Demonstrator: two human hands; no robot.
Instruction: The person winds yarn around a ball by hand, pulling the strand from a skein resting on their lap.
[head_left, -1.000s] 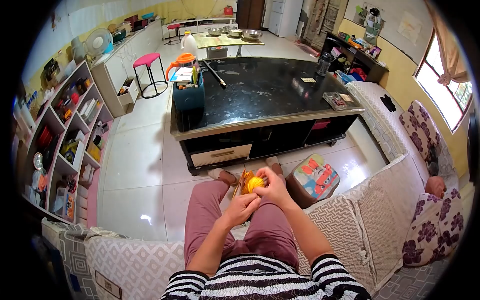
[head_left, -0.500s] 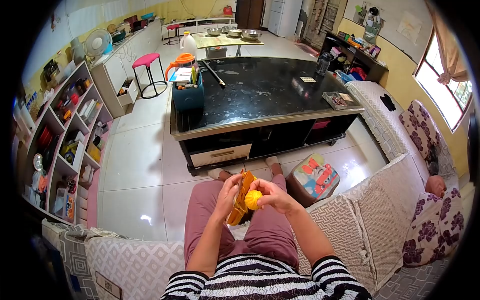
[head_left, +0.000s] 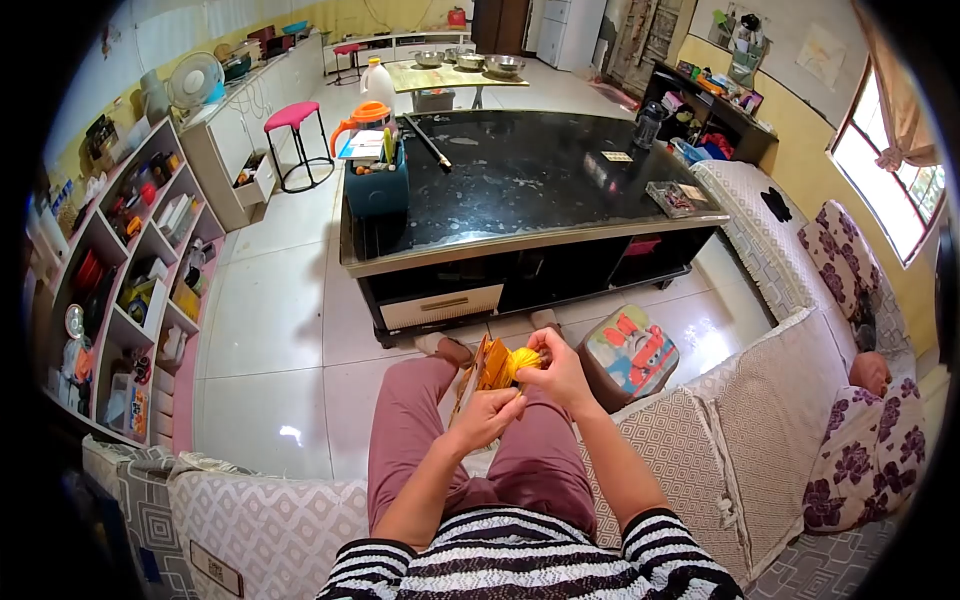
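My right hand (head_left: pixel 562 374) pinches a small ribbed yellow ball (head_left: pixel 522 362), which looks like wound yarn. Just to its left is a flat, orange-and-gold folded piece (head_left: pixel 493 366) with pointed edges, standing tilted above my lap; its exact kind is unclear. My left hand (head_left: pixel 487 416) is closed around the lower end of this piece, its fingertips close under the yellow ball. What lies between the two hands is partly hidden by the fingers.
A black coffee table (head_left: pixel 520 185) stands ahead, bearing a blue caddy (head_left: pixel 377 190). A cartoon-printed stool (head_left: pixel 630 355) is right of my knees. The sofa (head_left: pixel 690 440) curves around me. A cubby shelf (head_left: pixel 130 290) lines the left, and a pink stool (head_left: pixel 292 118) stands beyond.
My left hand has slid down from the orange piece's upper side to its lower end. My right hand and the yellow ball have moved up and slightly right.
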